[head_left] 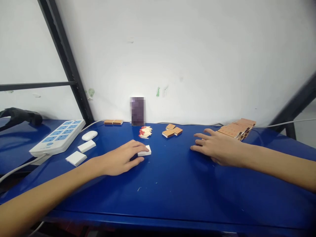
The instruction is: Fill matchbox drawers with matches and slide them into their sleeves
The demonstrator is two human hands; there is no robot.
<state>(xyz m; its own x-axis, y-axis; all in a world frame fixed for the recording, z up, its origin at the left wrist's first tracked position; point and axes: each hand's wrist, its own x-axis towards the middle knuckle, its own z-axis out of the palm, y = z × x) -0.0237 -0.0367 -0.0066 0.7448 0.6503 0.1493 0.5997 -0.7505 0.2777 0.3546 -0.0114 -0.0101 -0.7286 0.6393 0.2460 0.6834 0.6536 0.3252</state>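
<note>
My left hand (123, 158) is at a small white box (145, 152), probably a matchbox tray, on the blue table. The index fingertip rests on its top and the thumb lies along its near side; the other fingers partly hide it. My right hand (214, 148) is open, fingers spread low over the table, with nothing visible in it. Just behind it lies a pile of flat orange matchbox sleeves (237, 129). A heap of red-tipped matches (145, 132) lies beyond my left hand. Between the hands, farther back, are orange matchboxes (172, 131).
On the left are two white boxes (76, 158), a white rounded case (90, 135) and a power strip (59, 136). Two more matchboxes (113, 122) lie along the wall. A dark pixelated rectangle (138, 112) leans there. Black metal posts (66, 59) flank the table.
</note>
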